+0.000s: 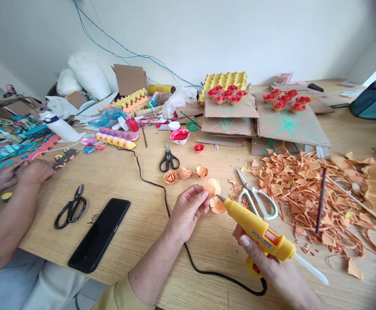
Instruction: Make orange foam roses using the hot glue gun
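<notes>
Between the thumb and fingers of my left hand (pixel 189 211) is a small orange egg-carton flower (pixel 212 187). My right hand (pixel 262 258) is wrapped round a yellow hot glue gun (pixel 255 226), whose metal nozzle points at the flower, close to its lower edge. Whether the tip touches it I cannot tell. A flat orange petal piece (pixel 218 205) lies just below the flower. Beyond my left hand stand several orange flowers (pixel 184 172) and one red flower (pixel 199 147). White-handled scissors (pixel 258 196) lie right of the nozzle.
Orange scraps (pixel 304 185) cover the right side. Red flowers stand on cardboard (pixel 291 122) at the back. A black phone (pixel 100 234) and black scissors (pixel 71 209) lie left. The glue gun's cord (pixel 203 272) crosses the table. Another person's hands (pixel 34 171) are at far left.
</notes>
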Tool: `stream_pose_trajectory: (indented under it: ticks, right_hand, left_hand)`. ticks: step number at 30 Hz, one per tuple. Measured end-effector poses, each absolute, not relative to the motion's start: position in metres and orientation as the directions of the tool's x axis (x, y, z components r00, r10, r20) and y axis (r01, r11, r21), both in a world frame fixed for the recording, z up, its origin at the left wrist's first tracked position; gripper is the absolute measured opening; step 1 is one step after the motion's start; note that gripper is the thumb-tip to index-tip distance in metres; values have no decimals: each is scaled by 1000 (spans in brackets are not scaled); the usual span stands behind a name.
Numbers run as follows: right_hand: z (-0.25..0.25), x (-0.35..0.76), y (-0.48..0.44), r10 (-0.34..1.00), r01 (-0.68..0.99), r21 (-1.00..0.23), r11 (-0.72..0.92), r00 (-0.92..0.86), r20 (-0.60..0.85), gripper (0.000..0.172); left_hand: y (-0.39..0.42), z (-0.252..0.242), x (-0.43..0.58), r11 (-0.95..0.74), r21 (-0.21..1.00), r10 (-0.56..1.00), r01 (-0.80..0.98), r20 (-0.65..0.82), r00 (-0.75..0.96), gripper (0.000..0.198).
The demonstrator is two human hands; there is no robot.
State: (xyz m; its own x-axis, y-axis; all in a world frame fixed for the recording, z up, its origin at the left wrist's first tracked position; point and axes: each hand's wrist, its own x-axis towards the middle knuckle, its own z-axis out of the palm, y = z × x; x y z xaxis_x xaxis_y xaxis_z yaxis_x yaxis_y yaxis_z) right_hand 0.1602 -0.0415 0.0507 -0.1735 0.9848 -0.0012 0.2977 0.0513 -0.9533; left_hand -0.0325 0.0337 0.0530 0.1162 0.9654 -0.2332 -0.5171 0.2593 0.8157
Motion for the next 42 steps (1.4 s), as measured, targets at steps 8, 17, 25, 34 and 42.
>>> stream_pose_trajectory:
  ticks: [8, 17, 25, 34, 42]
  right_hand:
    - [41, 161, -46, 998, 309, -950, -47, -27, -59, 39]
    - [45, 159, -46, 998, 322, -945, -56, 24, -51, 39]
    - [45, 160, -46, 1000, 320, -947, 4, 15, 9, 39]
    - [49, 159, -44, 1000, 366, -930, -31, 14, -28, 46]
    - [54, 158, -43, 1000, 364, -931, 16, -9, 14, 46]
  left_hand:
    - [31, 58, -30, 244, 841, 970, -483, -221, 105, 42]
    - [31, 58, -28, 249, 837, 968, -488, -234, 91, 42]
    - [31, 57, -29, 236, 846, 971, -478, -223, 84, 39]
    - [31, 55, -29, 250, 836, 967, -488, -242, 81, 38]
    - [31, 55, -30, 248, 842, 968, -479, -238, 83, 38]
